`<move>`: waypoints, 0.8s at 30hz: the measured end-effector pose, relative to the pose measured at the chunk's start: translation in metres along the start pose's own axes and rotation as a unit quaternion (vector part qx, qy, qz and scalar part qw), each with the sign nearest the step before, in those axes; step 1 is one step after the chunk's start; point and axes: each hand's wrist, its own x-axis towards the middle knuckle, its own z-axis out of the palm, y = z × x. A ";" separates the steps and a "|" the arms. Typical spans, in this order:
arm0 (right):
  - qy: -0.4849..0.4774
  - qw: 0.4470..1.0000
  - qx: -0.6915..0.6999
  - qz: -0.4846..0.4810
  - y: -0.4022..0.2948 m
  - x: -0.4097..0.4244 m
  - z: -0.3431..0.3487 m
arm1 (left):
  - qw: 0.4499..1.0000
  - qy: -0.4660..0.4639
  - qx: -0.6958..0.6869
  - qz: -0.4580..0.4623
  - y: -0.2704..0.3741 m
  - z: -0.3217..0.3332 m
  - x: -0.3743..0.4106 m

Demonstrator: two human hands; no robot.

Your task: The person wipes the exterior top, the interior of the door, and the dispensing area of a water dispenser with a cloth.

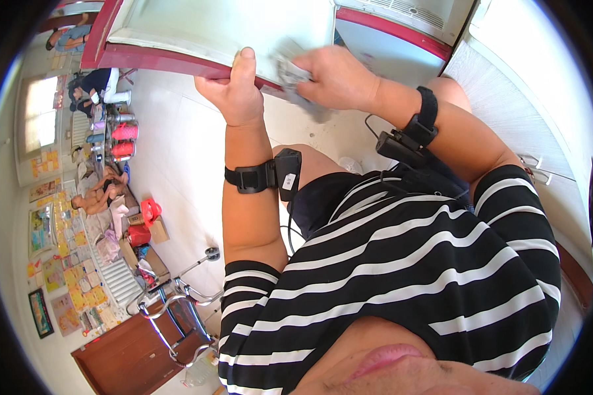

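Observation:
My left hand (pixel 237 89) grips the dark red edge (pixel 168 60) of a pale-panelled refrigerator door (pixel 227 24), thumb on top. To its right, my right hand (pixel 338 76) holds a crumpled grey cloth (pixel 294 74), blurred, against the same door near its lower right edge. The cloth hangs down past the red edge. Beyond the door, a vented appliance part (pixel 400 12) and a second pale panel (pixel 390 47) with red trim show at the top. Black straps with small devices are on both my forearms.
White cabinets with metal handles (pixel 538 168) stand at the right. At the left are a wheeled metal walker (pixel 178 306), a brown door (pixel 133 355), red thermos flasks (pixel 124 132), cardboard boxes (pixel 153 261) and several other people, seated or lying.

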 end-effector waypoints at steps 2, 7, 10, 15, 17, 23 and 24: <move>0.050 0.995 0.084 -0.021 -0.036 0.018 -0.030 | 1.000 0.011 0.017 -0.007 -0.001 0.003 -0.002; 0.088 0.991 0.082 -0.057 -0.007 0.002 -0.009 | 1.000 -0.013 -0.005 0.001 0.000 0.006 0.002; -0.036 0.997 0.026 0.058 0.031 -0.028 0.026 | 0.999 -0.037 -0.004 0.003 0.002 0.000 0.001; -0.002 0.999 -0.016 0.036 -0.007 -0.005 0.005 | 1.000 -0.025 -0.006 0.003 0.002 0.000 0.000; 0.082 0.996 0.034 -0.011 -0.032 0.006 -0.013 | 0.999 -0.031 0.000 0.004 -0.002 -0.002 -0.002; 0.125 0.986 0.038 -0.100 0.028 -0.032 0.038 | 0.997 -0.070 0.002 0.032 -0.005 -0.001 -0.002; 0.070 0.996 0.036 -0.035 0.063 -0.057 0.060 | 0.996 -0.084 0.010 0.033 -0.005 0.000 -0.004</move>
